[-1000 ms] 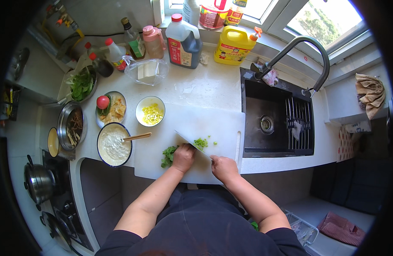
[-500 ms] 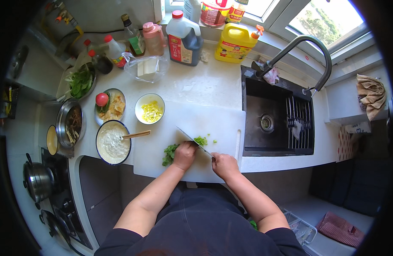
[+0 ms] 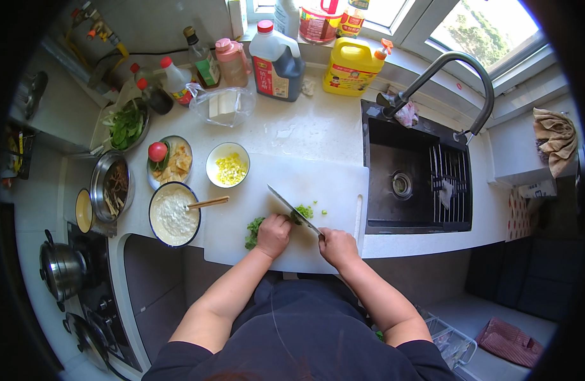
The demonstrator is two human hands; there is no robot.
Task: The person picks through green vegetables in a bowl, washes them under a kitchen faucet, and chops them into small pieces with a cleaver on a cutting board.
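Observation:
On a white cutting board [image 3: 343, 184], my right hand [image 3: 339, 247] is closed round the handle of a knife [image 3: 285, 201]. Its blade slants up and left across the board. My left hand [image 3: 274, 235], fingers curled, presses a bunch of leafy green herbs [image 3: 253, 233] down just left of the blade. The leaves stick out on that hand's left side, while the fingers partly hide the stems. Small chopped green pieces [image 3: 304, 211] lie along the far right side of the knife, with a few scattered bits beyond.
Left of the board stand a bowl of white flour-like mix [image 3: 171, 219] with chopsticks [image 3: 208, 202], a bowl of yellow chopped pieces [image 3: 231, 170] and a plate with a tomato [image 3: 157, 152]. Bottles and jugs [image 3: 274, 70] line the back. A black sink [image 3: 400, 146] is at the right.
The whole view has shifted slightly. My hands, the knife and the herbs keep nearly the same places on the board.

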